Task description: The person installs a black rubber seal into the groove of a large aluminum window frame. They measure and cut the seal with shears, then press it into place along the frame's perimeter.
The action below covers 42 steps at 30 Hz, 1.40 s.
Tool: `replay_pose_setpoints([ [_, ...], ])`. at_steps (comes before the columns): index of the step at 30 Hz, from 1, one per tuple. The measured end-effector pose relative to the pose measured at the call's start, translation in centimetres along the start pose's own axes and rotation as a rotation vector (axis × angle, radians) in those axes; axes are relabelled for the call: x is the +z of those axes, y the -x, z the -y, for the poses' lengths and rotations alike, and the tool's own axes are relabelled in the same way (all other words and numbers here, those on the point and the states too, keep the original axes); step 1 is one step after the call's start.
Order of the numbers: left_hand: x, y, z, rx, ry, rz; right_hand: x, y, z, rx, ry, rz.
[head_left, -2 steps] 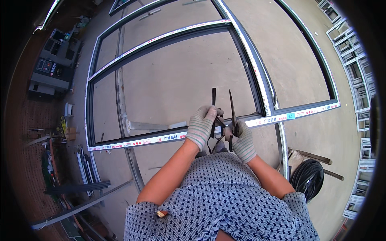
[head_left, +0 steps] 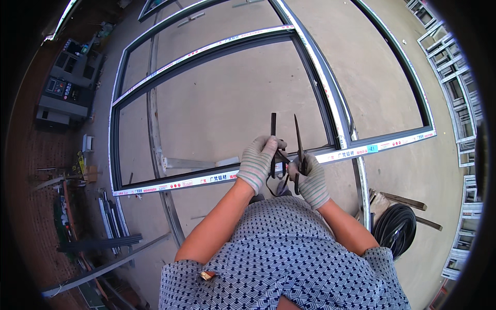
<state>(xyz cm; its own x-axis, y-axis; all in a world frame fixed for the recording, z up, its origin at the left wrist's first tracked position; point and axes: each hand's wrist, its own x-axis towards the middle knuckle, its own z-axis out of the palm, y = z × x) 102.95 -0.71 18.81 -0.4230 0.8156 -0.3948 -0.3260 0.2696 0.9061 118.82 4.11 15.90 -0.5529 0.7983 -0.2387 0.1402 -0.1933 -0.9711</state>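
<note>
In a striped work glove, my left hand (head_left: 254,164) is closed round a black rubber strip (head_left: 274,123); one end sticks up past the thumb, and more of it loops below the fingers. My gloved right hand (head_left: 313,182) grips a pair of dark scissors (head_left: 298,132) by the handles, blades pointing away from me. Both hands are close together above the near rail of a large window frame (head_left: 201,180), which is dark grey with printed white film. Whether the blades are parted is hard to make out.
Metal support bars (head_left: 173,219) run under the frame. At right lie a coil of black strip (head_left: 395,230) and wooden pieces (head_left: 403,200). Ladder-like white frames (head_left: 460,93) line the far right. A grey machine (head_left: 67,88) stands at left, with dark profiles (head_left: 101,242) nearer me.
</note>
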Motion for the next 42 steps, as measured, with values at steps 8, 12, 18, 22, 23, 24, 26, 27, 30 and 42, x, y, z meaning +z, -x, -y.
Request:
replay_pose_setpoints([
  [8, -1.5, -2.0, -0.6, -0.011, -0.117, 0.169, -0.1, -2.0, -2.0, -0.087, 0.052, -0.124],
  [12, -2.2, -2.7, -2.2, -0.111, -0.183, 0.235, 0.7, -3.0, -2.4, -0.126, 0.049, -0.203],
  [18, -5.1, -5.3, -3.9, -0.151, -0.368, 0.293, 0.9, -4.3, -2.5, -0.079, 0.114, -0.397],
  [22, -10.4, -9.4, -3.5, -0.057, -0.208, 0.191, 0.0, -5.4, -4.8, -0.073, 0.158, -0.590],
  [23, -11.9, -10.3, -4.1, -0.038, -0.143, 0.137, -0.1, -5.4, -5.3, -0.072, 0.160, -0.627],
  [24, -13.5, -11.5, -4.3, 0.017, -0.089, 0.073, -0.2, -5.4, -5.6, -0.076, 0.163, -0.657],
  [26, -17.6, -14.5, -3.7, 0.121, 0.016, -0.078, -0.1, -5.2, -5.7, -0.018, 0.126, -0.713],
  [27, -19.8, -15.9, -3.5, 0.171, 0.062, -0.169, -0.7, -5.0, -6.3, 0.012, 0.151, -0.722],
  [30, -27.1, -19.5, -4.2, 0.189, -0.006, -0.385, 1.5, -4.4, -2.3, 0.195, 0.173, -0.800],
  [42, -56.0, -27.2, -3.4, 0.234, 0.443, -0.920, -5.6, -4.1, -8.1, 0.153, 0.523, -0.982],
])
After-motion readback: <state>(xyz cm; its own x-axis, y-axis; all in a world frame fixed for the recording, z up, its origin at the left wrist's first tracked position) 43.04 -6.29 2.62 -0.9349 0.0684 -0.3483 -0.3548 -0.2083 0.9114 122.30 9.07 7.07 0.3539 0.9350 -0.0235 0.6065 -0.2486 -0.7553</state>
